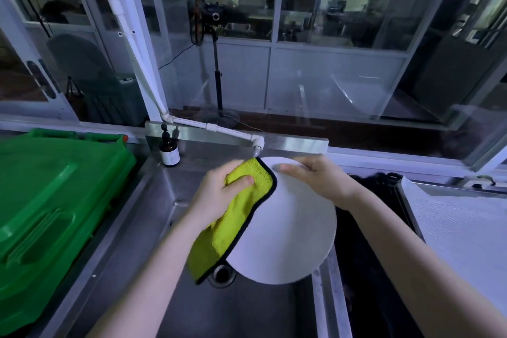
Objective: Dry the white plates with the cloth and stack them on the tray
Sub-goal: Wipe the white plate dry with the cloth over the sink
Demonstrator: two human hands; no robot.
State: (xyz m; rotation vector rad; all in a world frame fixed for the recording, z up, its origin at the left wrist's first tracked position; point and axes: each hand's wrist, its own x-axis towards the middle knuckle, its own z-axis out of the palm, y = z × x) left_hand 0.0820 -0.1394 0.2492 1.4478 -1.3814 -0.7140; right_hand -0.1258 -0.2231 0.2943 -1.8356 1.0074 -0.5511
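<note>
A large white plate [290, 230] is held tilted above the steel sink [153, 208]. My right hand [312, 178] grips the plate's far rim, thumb on its face. My left hand [219, 195] grips a yellow-green cloth with a black edge [227, 230] and presses it against the plate's left side. The cloth hangs down over the plate's left edge toward the drain [222, 274]. A tray lined with white mesh [466, 225] lies at the right; no plates show on it.
A green plastic bin lid [49, 206] fills the left side. A brown pump bottle [169, 151] stands at the sink's back left corner. A white tap pipe [233, 133] ends just behind the plate. A dark basin [373, 228] lies between sink and tray.
</note>
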